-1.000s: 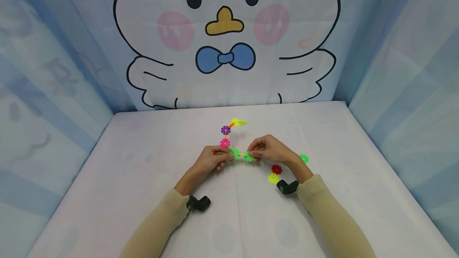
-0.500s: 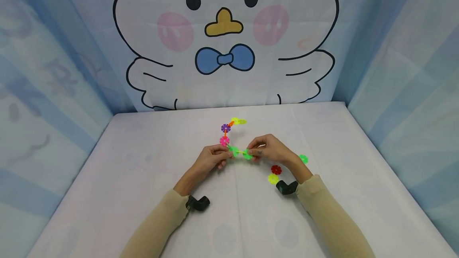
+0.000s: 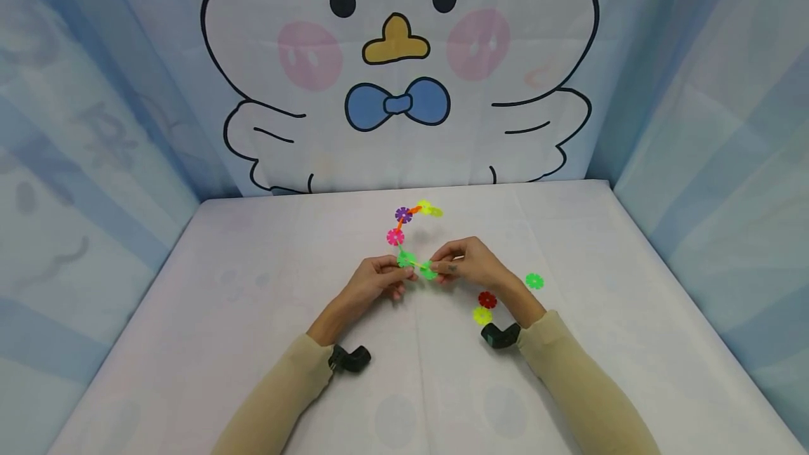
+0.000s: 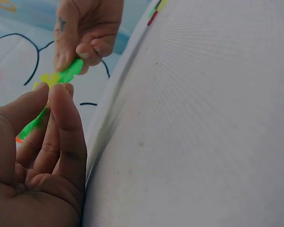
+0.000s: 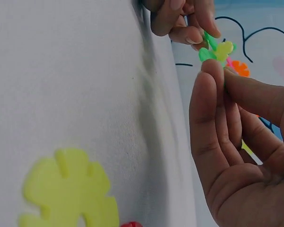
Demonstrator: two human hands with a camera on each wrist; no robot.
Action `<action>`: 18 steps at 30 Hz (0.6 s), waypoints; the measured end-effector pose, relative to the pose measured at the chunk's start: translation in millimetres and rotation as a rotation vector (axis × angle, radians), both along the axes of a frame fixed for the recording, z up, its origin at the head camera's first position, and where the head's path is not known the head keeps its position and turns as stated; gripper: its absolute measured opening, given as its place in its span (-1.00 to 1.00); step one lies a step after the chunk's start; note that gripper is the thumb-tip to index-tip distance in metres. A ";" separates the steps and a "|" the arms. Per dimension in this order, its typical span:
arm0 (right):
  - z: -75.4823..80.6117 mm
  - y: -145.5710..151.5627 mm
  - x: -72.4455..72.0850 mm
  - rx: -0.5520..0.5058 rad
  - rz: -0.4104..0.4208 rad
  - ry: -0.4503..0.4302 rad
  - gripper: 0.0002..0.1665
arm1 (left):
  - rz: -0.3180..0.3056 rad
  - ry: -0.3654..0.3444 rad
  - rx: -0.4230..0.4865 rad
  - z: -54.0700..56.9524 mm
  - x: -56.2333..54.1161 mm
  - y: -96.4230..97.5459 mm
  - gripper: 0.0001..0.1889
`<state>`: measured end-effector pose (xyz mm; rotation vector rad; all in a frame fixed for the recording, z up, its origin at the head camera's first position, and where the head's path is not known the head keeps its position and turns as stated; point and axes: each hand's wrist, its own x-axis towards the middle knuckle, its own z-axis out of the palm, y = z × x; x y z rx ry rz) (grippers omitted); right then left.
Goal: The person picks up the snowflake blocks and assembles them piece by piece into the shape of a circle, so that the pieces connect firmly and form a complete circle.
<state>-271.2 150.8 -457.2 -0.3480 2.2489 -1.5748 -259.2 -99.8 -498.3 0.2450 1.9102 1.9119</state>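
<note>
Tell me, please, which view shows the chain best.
The head view shows nearly the whole chain, spread out. The right wrist view bunches its green, yellow, pink and orange; the left wrist view has mostly green and yellow, partly hidden.

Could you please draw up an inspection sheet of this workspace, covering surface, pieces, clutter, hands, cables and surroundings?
Surface: white cloth-covered table, creased lengthwise near the middle.
Job's things: multicoloured chain of notched plastic discs, held in both hands; loose red notched plastic disc, yellow notched plastic disc and green notched plastic disc on the table, to the right.
Clutter: nothing seen.
Hands: left hand and right hand both pinch the chain near its green end; a black device sits at each cuff.
Cables: nothing seen.
Surroundings: white cartoon-printed fabric backdrop; pale blue patterned fabric at both sides.
</note>
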 end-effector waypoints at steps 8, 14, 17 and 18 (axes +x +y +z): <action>-2.3 -5.2 2.5 0.046 -0.039 0.017 -0.79 | -0.055 0.025 -0.017 0.6 1.5 0.7 -0.66; -4.3 -10.0 2.8 0.063 -0.026 0.032 -0.80 | -0.041 0.031 -0.047 1.9 2.8 0.8 -0.66; -4.8 -12.1 3.7 0.082 -0.023 0.050 -0.80 | -0.038 0.047 -0.052 1.8 3.5 0.6 -0.69; -4.7 -12.6 4.1 0.090 -0.021 0.062 -0.80 | -0.036 0.054 -0.052 1.9 3.7 0.9 -0.71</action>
